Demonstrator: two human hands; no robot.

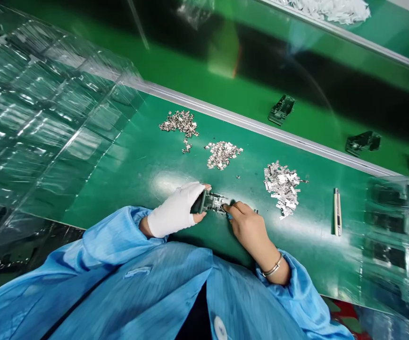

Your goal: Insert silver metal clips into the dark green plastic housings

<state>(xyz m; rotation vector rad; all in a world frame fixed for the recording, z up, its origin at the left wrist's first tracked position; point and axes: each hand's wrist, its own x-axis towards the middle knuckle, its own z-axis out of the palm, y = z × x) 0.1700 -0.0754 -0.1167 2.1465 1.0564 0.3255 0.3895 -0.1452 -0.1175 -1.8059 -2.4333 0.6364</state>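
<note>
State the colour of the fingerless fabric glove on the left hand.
White: the fingerless fabric glove on the left hand shows best in the head view.

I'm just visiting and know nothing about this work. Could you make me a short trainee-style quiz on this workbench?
1. True or false: the left hand, in a white covering, holds a dark part, while the right hand has no such covering.

2. How many main heaps of small metal pieces lie on the green bench top?
A) two
B) three
C) six

3. Fill in: between the rightmost heap and the clear plastic trays on the right lies a ____.

Key: 1. True. 2. B. 3. Utility knife.
</note>
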